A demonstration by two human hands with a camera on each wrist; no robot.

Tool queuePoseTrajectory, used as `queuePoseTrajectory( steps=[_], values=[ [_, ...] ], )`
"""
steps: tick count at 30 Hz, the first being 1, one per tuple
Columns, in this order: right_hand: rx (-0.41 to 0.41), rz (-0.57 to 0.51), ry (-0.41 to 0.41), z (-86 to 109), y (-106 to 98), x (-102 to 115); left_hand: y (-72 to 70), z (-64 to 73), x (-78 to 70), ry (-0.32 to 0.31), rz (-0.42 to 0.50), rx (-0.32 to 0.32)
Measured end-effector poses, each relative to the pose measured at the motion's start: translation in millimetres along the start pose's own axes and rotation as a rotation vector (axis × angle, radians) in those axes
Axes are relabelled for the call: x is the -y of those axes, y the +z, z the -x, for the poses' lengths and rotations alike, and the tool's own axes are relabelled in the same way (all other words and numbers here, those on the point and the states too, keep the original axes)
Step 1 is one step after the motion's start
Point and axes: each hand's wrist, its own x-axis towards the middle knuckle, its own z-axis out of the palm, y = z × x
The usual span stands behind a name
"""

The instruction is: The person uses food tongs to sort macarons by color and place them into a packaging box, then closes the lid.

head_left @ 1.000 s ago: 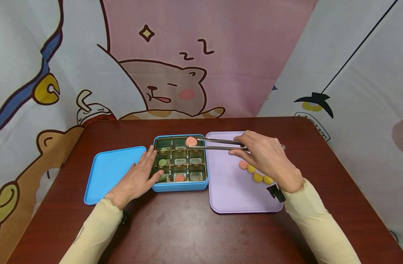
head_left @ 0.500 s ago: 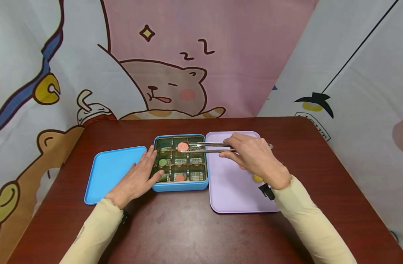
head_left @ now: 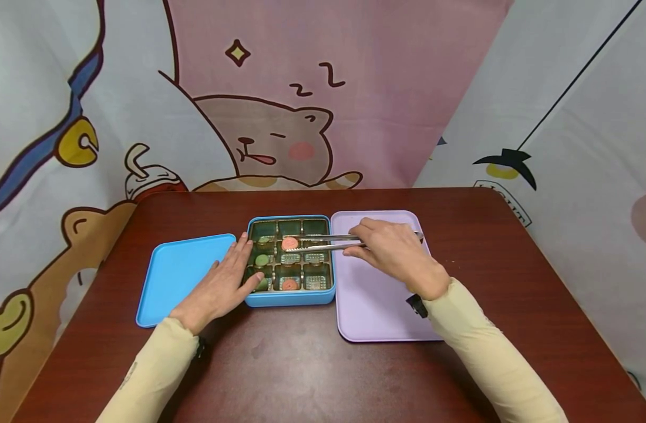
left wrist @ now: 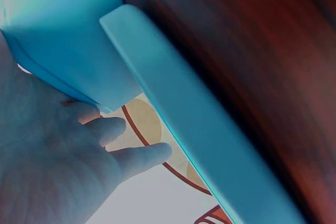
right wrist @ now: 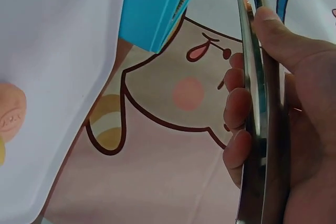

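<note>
My right hand [head_left: 394, 252] holds metal tongs [head_left: 333, 247], thumb on one arm and fingers curled round the other, also in the right wrist view. Between the tong tips is a round pink disc [head_left: 289, 243], over the middle column of the blue box [head_left: 291, 300]. The box has a divided insert with green discs [head_left: 262, 259] down its left column and another pink disc [head_left: 289, 284] in the front middle compartment. My left hand [head_left: 219, 288] rests against the box's left side with straight fingers, the thumb over the front left corner.
A lilac tray [head_left: 383, 317] stands right of the box; a pink disc [right wrist: 11, 111] and a sliver of yellow on it show in the right wrist view. A blue lid [head_left: 177, 282] lies on the left. A cartoon cloth hangs behind the table.
My right hand and the tongs have moved left and toward the front, bringing the pink disc from the back right of the box to its middle column. The left hand has stayed put.
</note>
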Motion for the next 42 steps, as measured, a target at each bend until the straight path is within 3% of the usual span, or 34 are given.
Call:
queuePoseTrajectory(
  steps=[16, 42],
  values=[
    [0.033, 0.039, -0.014, -12.0, 12.6, 3.6, 0.8, -0.3, 0.8, 0.004, 0.000, -0.010],
    [0.120, 0.183, -0.044, -37.4, 7.6, 20.8, 0.9, -0.3, 1.1, 0.004, -0.003, -0.012]
  ],
)
